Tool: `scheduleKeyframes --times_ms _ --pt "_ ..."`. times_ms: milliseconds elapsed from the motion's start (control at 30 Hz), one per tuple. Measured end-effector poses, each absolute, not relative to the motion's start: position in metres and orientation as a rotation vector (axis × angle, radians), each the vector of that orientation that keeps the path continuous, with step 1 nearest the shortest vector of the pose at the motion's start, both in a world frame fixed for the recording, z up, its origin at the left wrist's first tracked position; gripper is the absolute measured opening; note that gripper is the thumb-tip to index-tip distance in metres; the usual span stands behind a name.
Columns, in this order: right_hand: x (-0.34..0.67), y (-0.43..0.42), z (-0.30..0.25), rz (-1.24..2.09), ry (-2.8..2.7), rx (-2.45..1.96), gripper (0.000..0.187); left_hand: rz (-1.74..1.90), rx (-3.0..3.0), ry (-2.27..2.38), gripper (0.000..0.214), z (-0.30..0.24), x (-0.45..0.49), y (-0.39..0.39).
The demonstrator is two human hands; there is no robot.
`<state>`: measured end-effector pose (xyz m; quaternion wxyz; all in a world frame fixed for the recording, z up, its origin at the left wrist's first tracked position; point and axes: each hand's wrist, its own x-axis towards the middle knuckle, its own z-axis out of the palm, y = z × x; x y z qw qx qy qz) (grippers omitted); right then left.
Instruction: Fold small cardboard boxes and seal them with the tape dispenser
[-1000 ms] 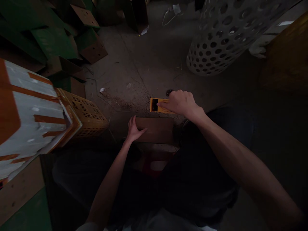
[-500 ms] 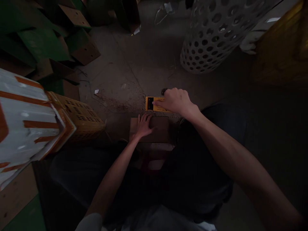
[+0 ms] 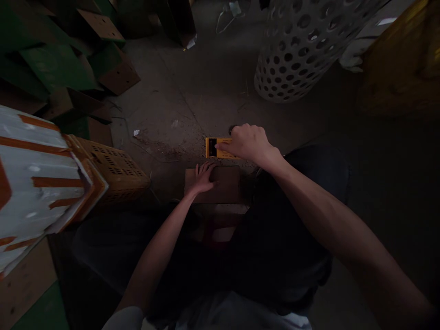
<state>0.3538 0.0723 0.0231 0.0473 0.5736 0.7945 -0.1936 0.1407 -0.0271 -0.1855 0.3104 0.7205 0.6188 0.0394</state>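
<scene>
My right hand (image 3: 252, 143) is closed on a flat yellow rectangular tool (image 3: 225, 155) with a black window and small print at its left end. The thumb lies along its top, pointing left, close to the window. Behind the knuckles a small dark rounded part (image 3: 233, 129) shows; I cannot make out what it belongs to. Below and to the left, my left hand (image 3: 203, 178) lies with fingers spread on a brown block-like piece (image 3: 227, 185), perhaps a small carton, between my knees. The yellow tool is just beyond the block's far edge.
Taped white foam boxes (image 3: 37, 169) and a yellow slotted crate (image 3: 117, 169) stand at left. Green and brown cartons (image 3: 58, 66) pile up behind them. A perforated white basket (image 3: 292, 64) and a large yellow container (image 3: 402, 68) stand far right. Crumbs litter the concrete floor (image 3: 172, 101).
The view has shifted slightly, so most things sit a little further left. Both hands keep nearly the same pose, the right one still holding the yellow tool.
</scene>
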Motion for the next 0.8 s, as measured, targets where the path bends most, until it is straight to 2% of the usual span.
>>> scheduleKeyframes --times_ms 800 --pt "0.354 0.072 0.026 -0.569 2.438 1.744 0.074 -0.005 1.912 1.453 0.096 -0.177 0.125 -0.018"
